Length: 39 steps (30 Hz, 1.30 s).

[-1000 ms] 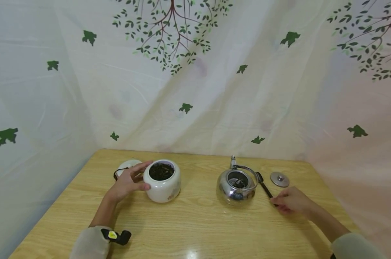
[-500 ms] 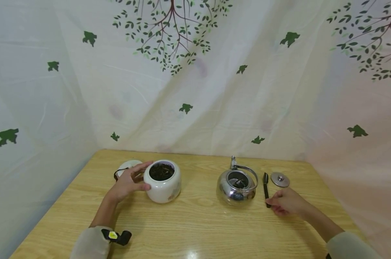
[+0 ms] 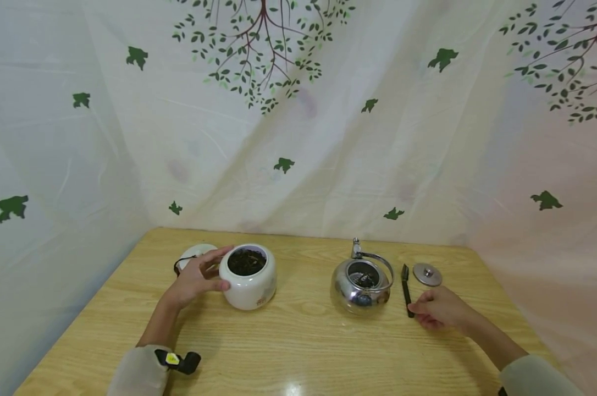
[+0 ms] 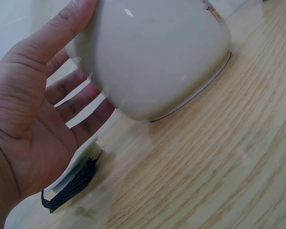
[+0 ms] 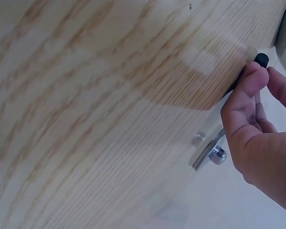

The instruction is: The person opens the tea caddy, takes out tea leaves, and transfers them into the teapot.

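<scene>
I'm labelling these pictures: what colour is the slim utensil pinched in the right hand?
Black; the utensil shows best in the head view.

Left sleeve: pale grey-beige, plain cloth, rounded cuff ending short of bare left hand. Over cuff, black band with small bright-yellow patch and stubby, rounded black block jutting from side. Right sleeve: similar pale cloth, ending short of bare right hand; small dark piece at its lower edge, mostly cut off, too little to identify.
</scene>
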Tool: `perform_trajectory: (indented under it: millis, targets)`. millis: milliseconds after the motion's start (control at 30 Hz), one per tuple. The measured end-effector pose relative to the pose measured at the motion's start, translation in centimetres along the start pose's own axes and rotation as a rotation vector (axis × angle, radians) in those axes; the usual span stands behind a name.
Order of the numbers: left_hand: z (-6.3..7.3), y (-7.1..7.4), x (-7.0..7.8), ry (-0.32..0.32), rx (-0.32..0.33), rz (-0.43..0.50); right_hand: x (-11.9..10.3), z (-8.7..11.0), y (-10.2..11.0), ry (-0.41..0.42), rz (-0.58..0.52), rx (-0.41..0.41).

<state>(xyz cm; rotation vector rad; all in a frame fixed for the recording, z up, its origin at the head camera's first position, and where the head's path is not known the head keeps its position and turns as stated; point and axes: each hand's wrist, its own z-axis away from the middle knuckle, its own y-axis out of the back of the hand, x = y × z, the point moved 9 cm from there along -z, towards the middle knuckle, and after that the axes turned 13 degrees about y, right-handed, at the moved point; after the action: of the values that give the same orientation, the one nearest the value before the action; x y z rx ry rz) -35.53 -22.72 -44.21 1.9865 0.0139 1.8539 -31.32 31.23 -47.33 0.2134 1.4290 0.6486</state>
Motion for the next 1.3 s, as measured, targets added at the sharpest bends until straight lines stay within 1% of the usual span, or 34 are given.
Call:
perform_trajectory:
  millis: [100,333,433,700,833,1033,1133,1200,1300]
  targets:
    - [0.0,0.0,0.0,-0.002,0.002,-0.003,0.1,0.0,0.0,-0.002,-0.006,-0.001]
    - [0.0,0.0,-0.1,0.002,-0.001,0.001,-0.1,0.1,0.3,0.053,-0.014,-0.047]
    - [0.0,-0.1,-0.2,0.007,-0.001,-0.005,0.0,0.0,0.6,0.061,-0.021,-0.059]
    - [0.0,-0.1,0.0,-0.004,0.002,-0.02,0.6,-0.2,1.6,0.079,-0.01,-0.079]
    - [0.0,0.1,0.4,-0.013,0.008,-0.021,0.4,-0.2,1.9,0.088,-0.02,-0.09]
    - [0.2,1.0,1.2,-0.063,0.068,0.004,0.0,-0.2,2.3,0.115,-0.037,-0.105]
    - [0.2,1.2,1.6,-0.061,0.105,0.006,-0.3,-0.2,2.7,0.148,-0.035,-0.107]
    - [0.2,1.2,1.9,-0.057,0.115,0.002,-0.4,-0.3,3.0,0.157,-0.034,-0.111]
    - [-0.1,1.0,2.5,-0.052,0.131,-0.036,-0.5,-0.4,3.6,0.156,-0.033,-0.101]
